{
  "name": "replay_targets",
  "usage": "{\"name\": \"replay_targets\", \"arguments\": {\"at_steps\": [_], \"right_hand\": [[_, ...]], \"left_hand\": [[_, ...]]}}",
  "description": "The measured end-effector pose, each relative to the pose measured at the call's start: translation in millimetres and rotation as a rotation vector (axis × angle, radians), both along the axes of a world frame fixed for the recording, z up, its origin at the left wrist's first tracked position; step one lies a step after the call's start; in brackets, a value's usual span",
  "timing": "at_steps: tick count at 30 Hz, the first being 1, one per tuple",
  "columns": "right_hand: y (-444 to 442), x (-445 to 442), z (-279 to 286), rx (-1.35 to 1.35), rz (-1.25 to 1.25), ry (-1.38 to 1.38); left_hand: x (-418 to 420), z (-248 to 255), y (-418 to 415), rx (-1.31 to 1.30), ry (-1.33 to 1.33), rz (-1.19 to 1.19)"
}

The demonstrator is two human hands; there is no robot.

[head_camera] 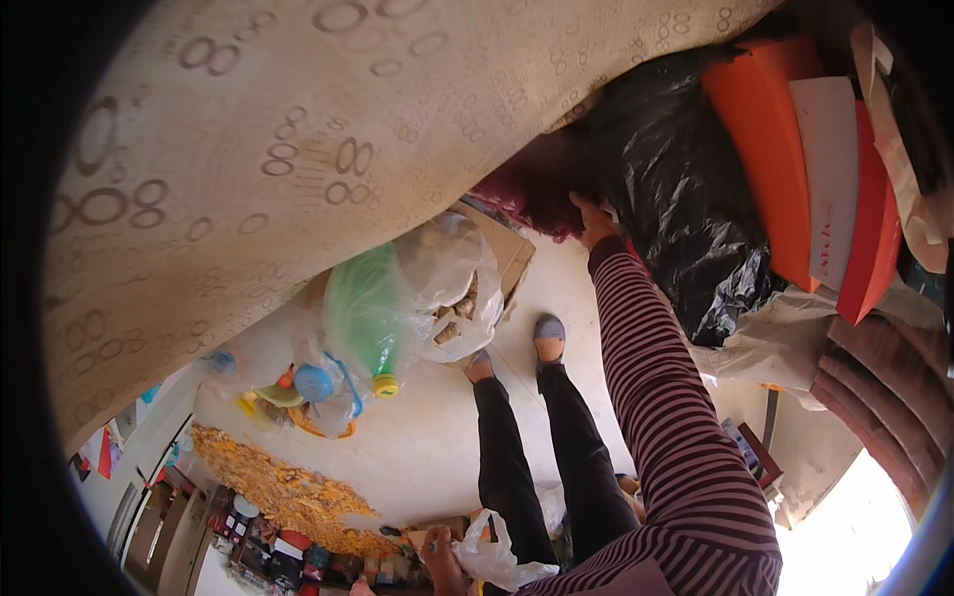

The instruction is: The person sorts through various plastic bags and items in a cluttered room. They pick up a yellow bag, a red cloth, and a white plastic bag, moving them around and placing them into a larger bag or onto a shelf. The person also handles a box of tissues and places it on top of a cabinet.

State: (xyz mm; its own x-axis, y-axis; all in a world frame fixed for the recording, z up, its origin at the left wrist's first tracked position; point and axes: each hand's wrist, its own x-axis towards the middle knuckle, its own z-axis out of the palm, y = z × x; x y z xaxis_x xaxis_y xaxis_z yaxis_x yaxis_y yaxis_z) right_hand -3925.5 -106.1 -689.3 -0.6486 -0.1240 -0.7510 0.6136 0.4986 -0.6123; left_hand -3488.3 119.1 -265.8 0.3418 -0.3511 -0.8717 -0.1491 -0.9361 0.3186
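Observation:
My right hand (594, 221) reaches out at the end of a striped sleeve (656, 372). It is at the edge of a dark red mesh sack (533, 197) in shadow. Some of its fingers are hidden, so whether they grip the mesh is unclear. A black plastic bag (671, 164) lies just right of this hand. Low in the view, close to my body, my left hand (444, 562) holds a crumpled white plastic bag (498, 551).
A patterned cloth (298, 141) covers the upper left. Beneath its edge are a green bottle (365, 305) with yellow cap and a clear bag (455, 298) of brown lumps. Orange pieces (276, 484) lie spread on the floor. Orange (768, 149) and white (827, 179) boxes stand right.

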Motion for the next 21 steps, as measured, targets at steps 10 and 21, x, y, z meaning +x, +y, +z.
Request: {"name": "replay_targets", "arguments": {"at_steps": [10,21], "right_hand": [[72,57,101,-0.487,0.017,-0.044],[228,111,366,-0.536,-0.299,-0.44]], "left_hand": [[4,37,3,-0.018,0.088,0.185],[45,101,8,-0.309,0.1,-0.191]]}}
